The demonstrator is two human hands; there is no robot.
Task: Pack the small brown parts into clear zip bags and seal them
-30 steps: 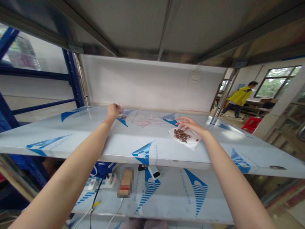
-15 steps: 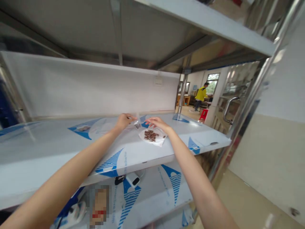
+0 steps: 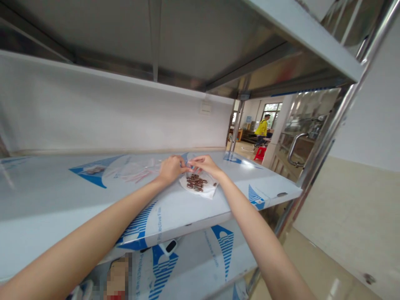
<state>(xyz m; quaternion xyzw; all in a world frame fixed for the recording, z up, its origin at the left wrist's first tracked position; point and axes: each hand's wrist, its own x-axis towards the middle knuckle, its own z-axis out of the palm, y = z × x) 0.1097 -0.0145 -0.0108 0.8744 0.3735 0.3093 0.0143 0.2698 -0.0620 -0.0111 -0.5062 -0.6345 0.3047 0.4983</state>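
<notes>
From my end on the head cam, the left hand (image 3: 171,170) and right hand (image 3: 206,164) are brought together, their fingertips (image 3: 189,169) pressed in toward each other and seemingly pinching something tiny where they meet, but the fingers hide it, so I can't tell what it is. Both hands are held low over one crumpled white paper sheet (image 3: 200,191), which lies near the front edge of the film-wrapped metal shelf (image 3: 175,221), a bit right of its middle. On the sheet sits a single clump of dark brown pieces (image 3: 196,182), maybe fifteen or so, though they're too piled up to count properly. The sheet looks placed to keep them together and off the bare shelf. Toward the shelf's left end there's one loose clear plastic bag (image 3: 134,173) with a few pink bits in it. Below, the lower shelf holds a white-and-black gadget (image 3: 168,247). Past the shelf's right end, I can see one person in a yellow jacket (image 3: 261,128) near a red stool (image 3: 260,153).
</notes>
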